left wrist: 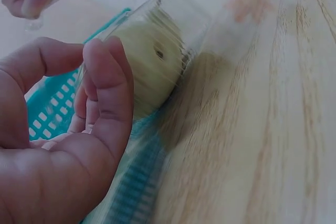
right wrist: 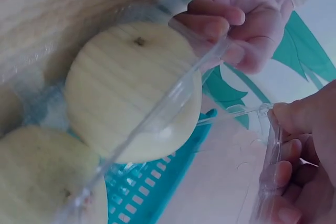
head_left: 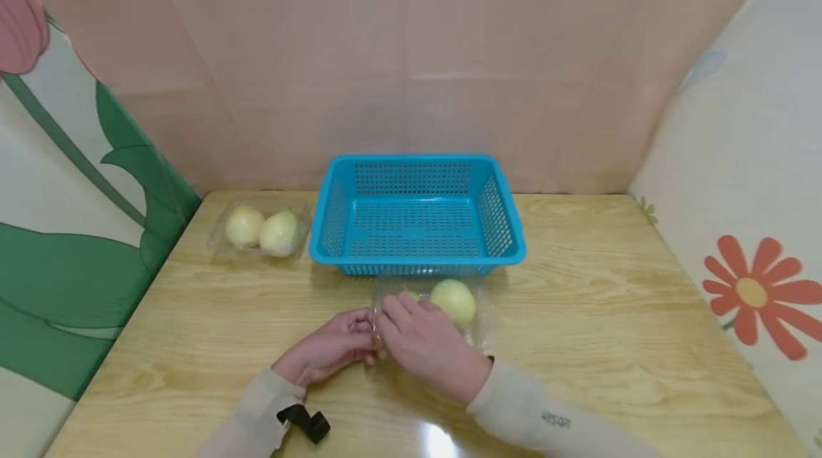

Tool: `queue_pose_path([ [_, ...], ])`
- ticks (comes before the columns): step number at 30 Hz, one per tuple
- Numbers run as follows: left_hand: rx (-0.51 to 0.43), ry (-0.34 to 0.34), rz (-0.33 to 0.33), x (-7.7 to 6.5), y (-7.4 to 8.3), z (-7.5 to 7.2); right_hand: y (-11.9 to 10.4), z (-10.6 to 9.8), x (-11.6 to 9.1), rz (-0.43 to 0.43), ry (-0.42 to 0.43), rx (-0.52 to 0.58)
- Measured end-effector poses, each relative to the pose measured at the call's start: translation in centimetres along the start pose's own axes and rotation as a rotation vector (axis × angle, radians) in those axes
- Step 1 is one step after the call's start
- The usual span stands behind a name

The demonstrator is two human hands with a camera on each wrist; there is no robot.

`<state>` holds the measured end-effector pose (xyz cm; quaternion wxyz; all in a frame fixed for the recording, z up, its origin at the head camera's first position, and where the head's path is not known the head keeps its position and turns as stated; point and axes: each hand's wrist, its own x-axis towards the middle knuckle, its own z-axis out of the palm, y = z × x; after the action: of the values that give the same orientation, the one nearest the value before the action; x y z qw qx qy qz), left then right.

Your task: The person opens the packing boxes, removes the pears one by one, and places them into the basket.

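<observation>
A clear plastic clamshell box (head_left: 480,333) with two round, pale yellow fruits (head_left: 453,302) lies on the table just in front of the blue basket. My left hand (head_left: 337,344) pinches the box's rim at its left end between thumb and fingers. Reaching across the box, my right hand (head_left: 427,347) partly hides one fruit in the head view. In the right wrist view the right hand's curled fingers hold the lid (right wrist: 268,166), which stands raised apart from the rim (right wrist: 178,94) that the left hand (right wrist: 247,24) pinches.
The blue perforated basket (head_left: 417,260) stands at the back middle with nothing in it. Left of it is another clear box (head_left: 221,247) with two similar fruits (head_left: 279,233). A wooden table (head_left: 610,329) lies beneath, with a pink wall (head_left: 404,51) behind and flower-printed walls at both sides.
</observation>
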<state>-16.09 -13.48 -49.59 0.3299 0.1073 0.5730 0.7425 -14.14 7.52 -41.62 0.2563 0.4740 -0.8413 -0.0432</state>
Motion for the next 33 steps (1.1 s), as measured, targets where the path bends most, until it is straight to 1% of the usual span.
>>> queue_pose_path([
  [2, -0.006, -0.007, -0.007, -0.1, 0.0, -0.1, 0.1, -0.1, 0.0, 0.004, 0.036, 0.003],
  [4, -0.02, -0.016, -0.012, -0.1, 0.1, -0.2, 0.3, -0.2, -0.1, 0.011, 0.089, 0.015],
  [9, -0.053, -0.012, -0.037, 0.1, 0.0, -0.2, 0.8, -0.4, -0.4, 0.04, 0.26, 0.04],
  [13, -0.056, -0.006, -0.047, 0.2, -0.1, -0.2, 0.9, -0.5, -0.7, 0.085, 0.379, 0.058],
  [17, -0.054, -0.003, -0.04, 0.2, -0.1, -0.3, 0.9, -0.5, -1.0, 0.092, 0.445, 0.079],
  [20, -0.05, 0.004, -0.035, 0.1, -0.1, -0.4, 0.9, -0.5, -1.4, 0.083, 0.458, 0.086],
  [23, -0.054, 0.012, -0.044, 0.1, -0.2, -0.3, 0.8, -0.4, -2.1, 0.103, 0.424, 0.1],
  [25, -0.056, 0.011, -0.049, 0.1, -0.2, -0.3, 0.9, -0.3, -2.6, 0.139, 0.378, 0.117],
  [28, -0.052, 0.006, -0.047, 0.1, 0.0, -0.3, 1.0, 0.0, -3.2, 0.234, 0.258, 0.151],
  [31, -0.05, -0.005, -0.046, -0.1, 0.0, -0.2, 1.2, 0.2, -3.9, 0.358, 0.118, 0.166],
  [33, -0.048, -0.008, -0.045, -0.1, -0.1, -0.2, 1.4, 0.4, -4.3, 0.435, 0.044, 0.165],
])
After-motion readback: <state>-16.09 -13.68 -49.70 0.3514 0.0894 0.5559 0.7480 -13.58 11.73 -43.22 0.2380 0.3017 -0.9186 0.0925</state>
